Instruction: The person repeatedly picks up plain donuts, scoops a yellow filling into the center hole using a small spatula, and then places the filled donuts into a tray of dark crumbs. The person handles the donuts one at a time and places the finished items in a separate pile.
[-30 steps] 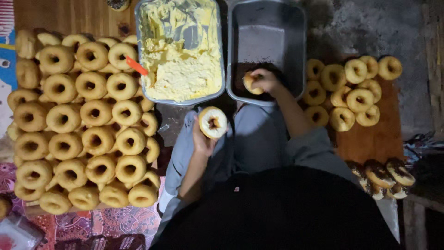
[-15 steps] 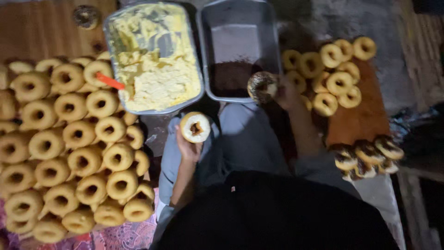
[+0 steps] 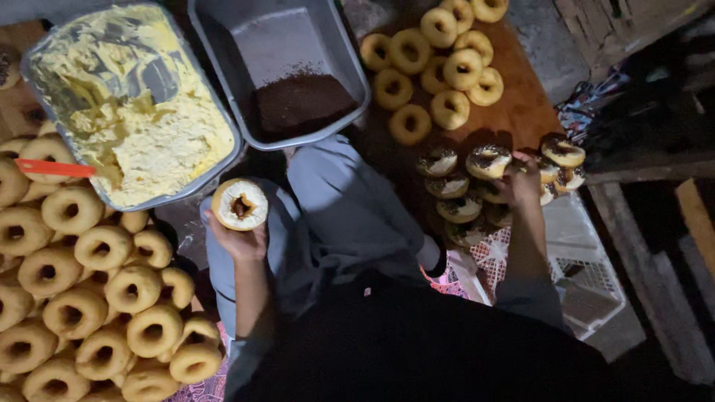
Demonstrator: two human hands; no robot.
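My left hand [image 3: 237, 237] holds up a cream-coated doughnut [image 3: 240, 203] over my lap, just below the grey tub of yellow cream [image 3: 130, 104]. My right hand [image 3: 521, 182] reaches to the right and sets a chocolate-sprinkled doughnut [image 3: 488, 161] onto a pile of other sprinkled doughnuts [image 3: 458, 207]. Its fingers are still on that doughnut. A second grey tub [image 3: 290, 67] with dark chocolate sprinkles in its near end sits between the two hands.
Several plain doughnuts [image 3: 97, 290] cover the surface at the left. More plain doughnuts [image 3: 439, 59] lie on a wooden board [image 3: 521, 104] at the upper right. An orange-handled tool [image 3: 52, 168] rests in the cream. A white plastic crate [image 3: 588, 275] stands at the right.
My right hand has carried a doughnut from the sprinkle tub over to the pile of sprinkled doughnuts at the right. My left hand has kept its cream-coated doughnut. The view has swung rightward.
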